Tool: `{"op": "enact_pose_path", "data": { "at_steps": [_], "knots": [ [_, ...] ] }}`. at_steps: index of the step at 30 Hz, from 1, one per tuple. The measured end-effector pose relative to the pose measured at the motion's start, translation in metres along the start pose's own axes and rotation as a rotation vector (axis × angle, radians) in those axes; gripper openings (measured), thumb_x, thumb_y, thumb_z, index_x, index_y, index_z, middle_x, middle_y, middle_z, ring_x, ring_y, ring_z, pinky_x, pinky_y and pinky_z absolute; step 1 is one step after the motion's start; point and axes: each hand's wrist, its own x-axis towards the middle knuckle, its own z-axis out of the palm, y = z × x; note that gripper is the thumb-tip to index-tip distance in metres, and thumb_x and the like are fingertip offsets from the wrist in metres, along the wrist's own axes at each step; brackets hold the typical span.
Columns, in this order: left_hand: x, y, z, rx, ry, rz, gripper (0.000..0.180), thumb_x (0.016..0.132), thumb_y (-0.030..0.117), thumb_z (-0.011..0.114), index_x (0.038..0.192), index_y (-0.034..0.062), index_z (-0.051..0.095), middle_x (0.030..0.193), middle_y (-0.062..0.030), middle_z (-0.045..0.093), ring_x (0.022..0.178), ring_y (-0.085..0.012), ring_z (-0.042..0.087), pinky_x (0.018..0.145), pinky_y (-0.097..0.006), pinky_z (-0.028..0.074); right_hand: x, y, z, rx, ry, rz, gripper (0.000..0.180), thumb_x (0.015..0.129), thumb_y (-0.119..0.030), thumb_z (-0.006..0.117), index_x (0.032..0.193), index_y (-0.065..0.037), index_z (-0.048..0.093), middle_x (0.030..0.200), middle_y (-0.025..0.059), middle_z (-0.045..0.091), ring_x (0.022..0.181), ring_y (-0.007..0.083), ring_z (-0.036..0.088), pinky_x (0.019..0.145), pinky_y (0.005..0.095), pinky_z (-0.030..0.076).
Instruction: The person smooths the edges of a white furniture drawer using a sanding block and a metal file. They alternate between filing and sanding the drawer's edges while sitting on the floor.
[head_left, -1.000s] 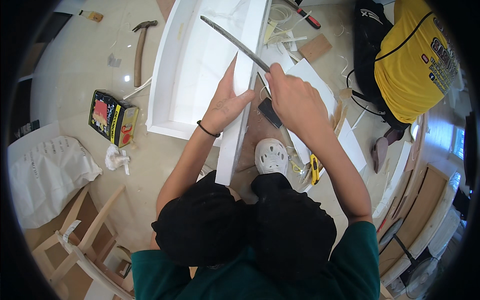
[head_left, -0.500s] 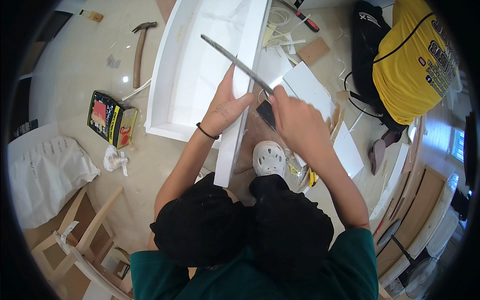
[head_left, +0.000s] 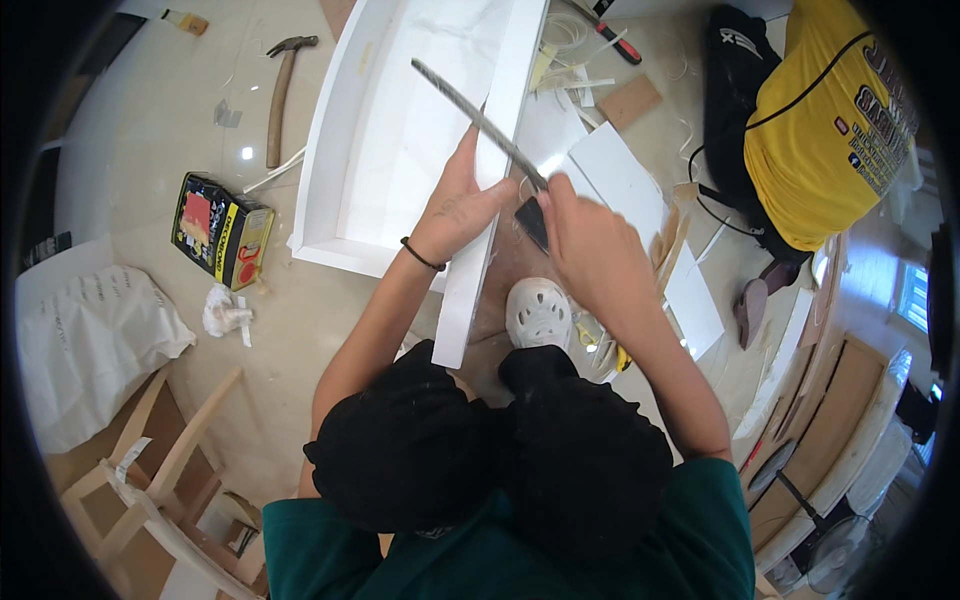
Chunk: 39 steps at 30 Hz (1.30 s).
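Observation:
My right hand (head_left: 592,240) is closed round the end of a long grey metal file (head_left: 468,110). The file slants up and to the left across a long white board (head_left: 462,315). Against that board's edge my left hand (head_left: 460,205) is closed, thumb on one side and fingers mostly hidden behind. The board runs from near my knees along the right side of a white box-like frame (head_left: 345,255) with a pale marbled inside. Whether board and frame are joined, I cannot tell.
Left lie a hammer (head_left: 283,105), a black and yellow tin (head_left: 222,232), crumpled white tissue (head_left: 226,312) and a white sack (head_left: 95,350). White panels (head_left: 620,170), offcuts and a red-black screwdriver (head_left: 625,48) lie right. A person in a yellow shirt (head_left: 820,130) is at far right.
The file's tip has shifted slightly right and up across the board. The board's near end has moved a little left and away from me. Both hands keep their grip.

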Motion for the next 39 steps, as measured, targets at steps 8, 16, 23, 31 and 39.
{"op": "enact_pose_path", "data": {
  "at_steps": [8, 16, 23, 31, 39],
  "knots": [
    [0.001, 0.002, 0.0, -0.062, -0.005, 0.009, 0.088, 0.078, 0.009, 0.066, 0.154, -0.0068, 0.024, 0.148, -0.0216, 0.044, 0.141, -0.0293, 0.038, 0.118, -0.038, 0.028, 0.001, -0.002, 0.004, -0.062, 0.046, -0.029, 0.024, 0.105, -0.026, 0.043, 0.104, -0.003, 0.049, 0.071, 0.021, 0.065, 0.067, 0.0445, 0.066, 0.06, 0.0539, 0.052],
    [-0.001, 0.003, 0.0, -0.103, -0.006, 0.016, 0.089, 0.079, 0.014, 0.067, 0.154, -0.0079, 0.024, 0.148, -0.0217, 0.044, 0.141, -0.0293, 0.038, 0.118, -0.038, 0.028, -0.004, -0.007, 0.005, -0.005, 0.017, 0.046, 0.024, 0.106, -0.027, 0.043, 0.099, -0.005, 0.045, 0.074, 0.0249, 0.065, 0.072, 0.0487, 0.064, 0.064, 0.0584, 0.048],
    [0.005, -0.003, 0.001, -0.054, 0.016, 0.099, 0.085, 0.087, 0.026, 0.071, 0.155, -0.0019, 0.028, 0.142, -0.0212, 0.051, 0.135, -0.027, 0.046, 0.113, -0.035, 0.036, 0.031, 0.003, 0.002, 0.08, 0.209, 0.036, 0.027, 0.106, -0.029, 0.042, 0.102, -0.003, 0.049, 0.072, 0.0246, 0.064, 0.073, 0.0478, 0.065, 0.067, 0.0565, 0.05],
    [0.033, 0.008, -0.01, 0.102, 0.121, -0.052, 0.08, 0.092, 0.049, 0.068, 0.153, 0.0059, 0.039, 0.141, -0.0201, 0.053, 0.123, -0.0307, 0.054, 0.103, -0.04, 0.046, 0.001, 0.027, 0.019, 0.569, 0.265, 0.179, 0.027, 0.107, -0.026, 0.042, 0.11, -0.001, 0.052, 0.068, 0.0241, 0.06, 0.062, 0.0416, 0.062, 0.059, 0.0463, 0.044],
    [-0.009, -0.002, -0.023, 0.037, 0.001, -0.038, 0.085, 0.089, 0.04, 0.075, 0.153, -0.0007, 0.035, 0.15, -0.0214, 0.045, 0.138, -0.0377, 0.042, 0.112, -0.045, 0.039, -0.028, 0.042, 0.031, 0.683, 0.181, 0.214, 0.028, 0.108, -0.024, 0.043, 0.112, 0.0, 0.055, 0.068, 0.0205, 0.06, 0.06, 0.0327, 0.062, 0.059, 0.0396, 0.045]
  ]
}}
